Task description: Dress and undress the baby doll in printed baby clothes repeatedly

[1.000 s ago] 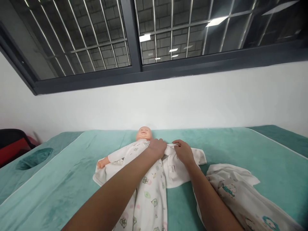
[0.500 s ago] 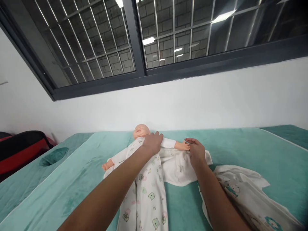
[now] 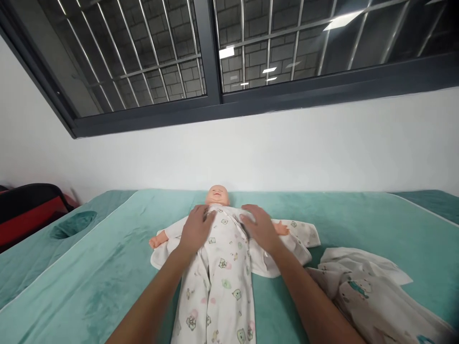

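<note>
A baby doll lies on its back on a teal bed cover, head toward the wall, arms spread. It wears a white romper printed with small animals. My left hand lies flat on the doll's chest on the left side, fingers stretched out. On the right side of the chest my right hand rests flat with its fingers apart. Both press on the romper's front. The open flap of the romper spreads out to the right under the doll's arm.
A second white printed garment lies crumpled on the cover at the lower right. A round hole shows in the cover at the left, and a black and red object sits beyond it. White wall and barred window behind.
Both hands let go of the romper flap near the doll's right arm and moved onto the chest, now lying flat. The romper front is folded closed over the doll.
</note>
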Tool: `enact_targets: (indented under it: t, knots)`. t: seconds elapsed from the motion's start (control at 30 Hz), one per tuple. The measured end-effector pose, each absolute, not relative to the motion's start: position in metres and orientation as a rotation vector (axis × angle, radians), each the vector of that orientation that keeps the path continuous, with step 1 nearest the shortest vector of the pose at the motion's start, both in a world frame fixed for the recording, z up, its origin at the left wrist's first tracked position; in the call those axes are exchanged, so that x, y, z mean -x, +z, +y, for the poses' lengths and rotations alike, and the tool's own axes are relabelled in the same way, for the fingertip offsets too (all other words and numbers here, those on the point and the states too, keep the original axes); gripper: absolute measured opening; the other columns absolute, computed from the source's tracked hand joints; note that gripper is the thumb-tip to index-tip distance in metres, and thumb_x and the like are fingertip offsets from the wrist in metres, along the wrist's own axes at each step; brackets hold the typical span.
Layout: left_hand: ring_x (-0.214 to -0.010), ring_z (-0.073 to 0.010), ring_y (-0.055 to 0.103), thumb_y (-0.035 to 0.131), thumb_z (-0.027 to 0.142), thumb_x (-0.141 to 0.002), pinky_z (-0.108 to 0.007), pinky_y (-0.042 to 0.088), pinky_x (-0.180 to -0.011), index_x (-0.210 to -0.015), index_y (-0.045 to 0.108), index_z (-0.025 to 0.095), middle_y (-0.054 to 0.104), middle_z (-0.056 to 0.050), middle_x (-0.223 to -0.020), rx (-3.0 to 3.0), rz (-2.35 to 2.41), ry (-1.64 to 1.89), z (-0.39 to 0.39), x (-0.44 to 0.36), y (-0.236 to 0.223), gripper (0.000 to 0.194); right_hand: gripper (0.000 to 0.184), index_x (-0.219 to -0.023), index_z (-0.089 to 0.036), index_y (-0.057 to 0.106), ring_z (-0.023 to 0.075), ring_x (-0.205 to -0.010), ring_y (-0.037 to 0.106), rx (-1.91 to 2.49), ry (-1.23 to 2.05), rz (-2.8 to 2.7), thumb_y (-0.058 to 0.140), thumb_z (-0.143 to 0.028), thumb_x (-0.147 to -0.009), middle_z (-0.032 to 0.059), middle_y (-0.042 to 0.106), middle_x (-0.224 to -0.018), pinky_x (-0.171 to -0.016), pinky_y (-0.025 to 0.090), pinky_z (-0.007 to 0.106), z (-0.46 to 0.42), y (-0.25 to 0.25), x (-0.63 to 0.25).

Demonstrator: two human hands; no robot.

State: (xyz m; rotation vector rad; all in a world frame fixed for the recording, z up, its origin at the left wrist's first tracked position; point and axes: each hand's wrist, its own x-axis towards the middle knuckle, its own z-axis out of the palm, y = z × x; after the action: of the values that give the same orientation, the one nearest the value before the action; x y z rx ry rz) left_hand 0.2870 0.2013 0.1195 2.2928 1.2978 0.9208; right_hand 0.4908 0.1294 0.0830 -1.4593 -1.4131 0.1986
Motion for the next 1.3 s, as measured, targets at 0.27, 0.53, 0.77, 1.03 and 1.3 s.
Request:
enact_targets:
  t: [0.27,0.53,0.77,1.03,1.3]
  knots:
    - [-0.108,-0.0207,0.051,0.052,0.04,-0.087,-0.035,0.043,-0.089,-0.097,0.053,0.022,0.055,-0.007,-0.112,-2.012,1.216,1.282,0.198,-0.277,0.084,0.021,0.028,-0.093,-0.026,0.057,0.0269,-0.125,0.039,1.561,0.453,-1.49,0.066,-0.046,-0.076,0.0035,0.049,-0.132,-0.106,0.022,0.049,0.131,0.084,-0.458]
    - [-0.06,-0.014,0.04,0.042,0.04,-0.093,-0.028,0.033,-0.06,-0.055,0.031,0.021,0.039,0.002,-0.056,-2.124,1.289,1.393,0.184,-0.267,0.085,0.043,0.036,-0.061,-0.02,0.041,0.0169,-0.082,0.048,1.256,0.567,-1.446,0.062,-0.042,-0.081,0.0004,0.047,-0.082,-0.079,0.038,0.031,0.127,0.09,-0.456]
    - [-0.057,-0.0118,0.041,0.044,0.05,-0.087,-0.024,0.033,-0.055,-0.056,0.04,0.019,0.039,0.004,-0.056,-1.996,1.147,0.896,0.187,-0.236,0.094,0.044,0.041,-0.061,-0.02,0.04,0.0111,-0.059,0.034,1.418,0.77,-1.544,0.057,-0.05,-0.083,-0.0054,0.036,-0.059,-0.055,0.026,0.025,0.121,0.092,-0.468]
    - [-0.106,-0.0225,0.053,0.075,0.041,-0.064,-0.031,0.046,-0.087,-0.119,0.051,0.025,0.052,-0.005,-0.122,-2.014,0.812,0.499,0.164,-0.171,0.093,0.062,0.04,-0.085,-0.021,0.064,0.0247,-0.081,0.056,1.626,0.761,-1.808,0.077,-0.048,-0.058,0.0027,0.064,-0.086,-0.067,0.039,0.029,0.088,0.106,-0.468]
    - [-0.08,-0.0188,0.053,0.052,0.023,-0.075,-0.031,0.042,-0.077,-0.073,0.051,0.02,0.054,0.001,-0.074,-2.111,1.162,0.767,0.124,-0.189,0.065,0.004,0.028,-0.066,-0.02,0.05,0.0162,-0.069,0.049,1.65,0.529,-1.326,0.059,-0.044,-0.077,-0.0041,0.052,-0.065,-0.062,0.036,0.025,0.043,0.07,-0.422]
